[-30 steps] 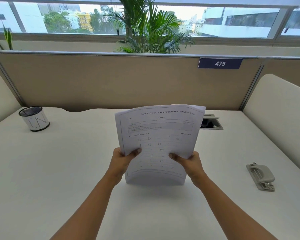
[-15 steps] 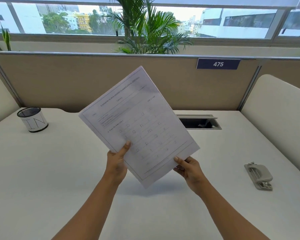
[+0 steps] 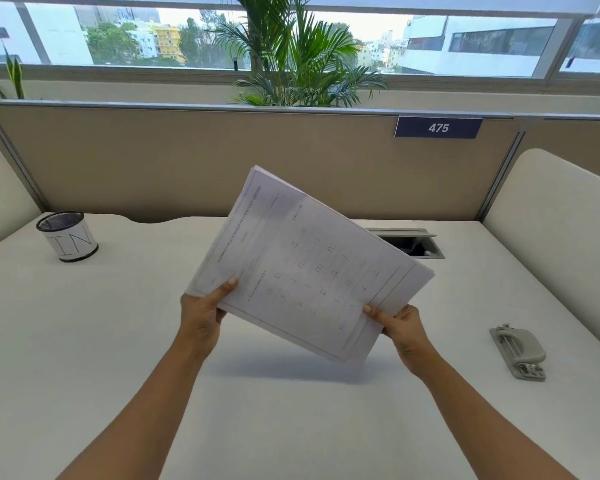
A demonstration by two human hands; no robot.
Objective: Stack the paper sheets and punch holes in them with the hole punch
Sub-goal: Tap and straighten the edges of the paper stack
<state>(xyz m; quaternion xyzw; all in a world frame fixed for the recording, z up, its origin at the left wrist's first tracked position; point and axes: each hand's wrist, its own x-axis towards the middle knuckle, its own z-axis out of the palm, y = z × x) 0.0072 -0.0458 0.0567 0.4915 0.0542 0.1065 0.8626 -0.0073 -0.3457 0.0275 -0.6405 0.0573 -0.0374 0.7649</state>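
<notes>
A stack of printed paper sheets (image 3: 305,265) hangs in the air above the middle of the white desk (image 3: 84,341), turned nearly sideways with its printed face towards me. My left hand (image 3: 203,313) grips the stack at its lower left corner, thumb on top. My right hand (image 3: 400,327) pinches the stack's lower right edge. The grey hole punch (image 3: 517,351) lies flat on the desk to the right, well apart from both hands.
A black mesh pen cup (image 3: 68,237) with a white label stands at the back left. An open cable hatch (image 3: 413,242) sits in the desk behind the sheets. Beige partition panels (image 3: 187,161) enclose the desk at the back and both sides.
The sheets have gone from upright with the bottom edge near the desk to lifted and rotated anticlockwise, now lying nearly sideways. Both hands kept their hold and shifted along the edges.
</notes>
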